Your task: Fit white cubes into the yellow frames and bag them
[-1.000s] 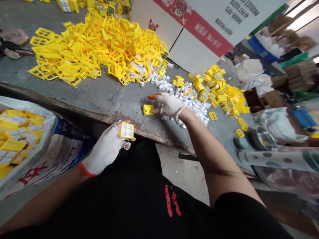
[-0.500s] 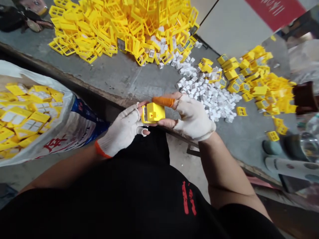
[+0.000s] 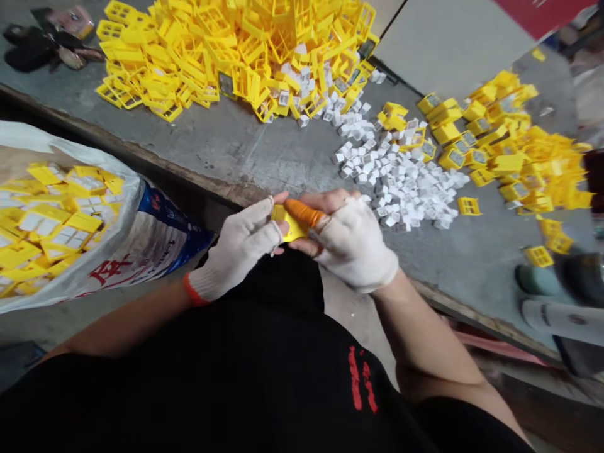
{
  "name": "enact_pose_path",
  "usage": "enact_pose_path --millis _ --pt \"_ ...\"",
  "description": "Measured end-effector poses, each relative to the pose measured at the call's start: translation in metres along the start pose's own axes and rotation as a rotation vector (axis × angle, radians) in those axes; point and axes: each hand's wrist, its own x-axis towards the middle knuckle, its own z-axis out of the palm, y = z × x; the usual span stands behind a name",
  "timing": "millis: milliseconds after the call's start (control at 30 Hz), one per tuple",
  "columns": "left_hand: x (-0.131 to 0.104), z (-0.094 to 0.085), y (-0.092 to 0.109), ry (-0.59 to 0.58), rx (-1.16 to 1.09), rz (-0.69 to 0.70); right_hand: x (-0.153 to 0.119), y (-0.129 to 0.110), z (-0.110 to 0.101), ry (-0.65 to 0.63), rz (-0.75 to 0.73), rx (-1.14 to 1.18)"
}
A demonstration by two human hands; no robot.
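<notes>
Between both hands, just off the bench edge, is a yellow plastic housing (image 3: 293,229), partly covered by fingers. My left hand (image 3: 238,248), in a white fingerless glove with an orange cuff, grips its left side, the thumb lying over it. My right hand (image 3: 356,242), gloved too, is closed round the right side. An orange finger cover (image 3: 304,212) on one of its fingers presses along the top of the housing. Beyond the hands lie loose white caps (image 3: 406,179) in a heap. Whether a cap sits inside the held housing is hidden.
A big pile of yellow frames (image 3: 189,56) covers the back of the grey bench (image 3: 212,135). More yellow housings (image 3: 509,157) lie to the right, near a grey box (image 3: 453,50). At left stands an open sack (image 3: 127,239) of yellow-and-white pieces. Keys (image 3: 51,41) lie at the far left.
The yellow housing has turned and is now more covered by fingers. My left thumb has come over it, and the orange-covered finger of my right hand has moved down onto it.
</notes>
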Motion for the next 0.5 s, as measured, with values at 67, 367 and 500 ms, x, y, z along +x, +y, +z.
enact_pose_path --millis 67,367,500 --pt "-0.002 -0.003 0.004 0.024 0.188 0.079 -0.005 -0.009 0.010 0.065 0.079 0.126" --pt "-0.005 -0.013 0.017 -0.107 0.331 0.116 -0.005 0.006 0.057 0.295 0.540 1.041" --pt "-0.008 -0.008 0.019 -0.101 0.444 0.292 -0.009 -0.002 0.048 0.342 0.467 1.002"
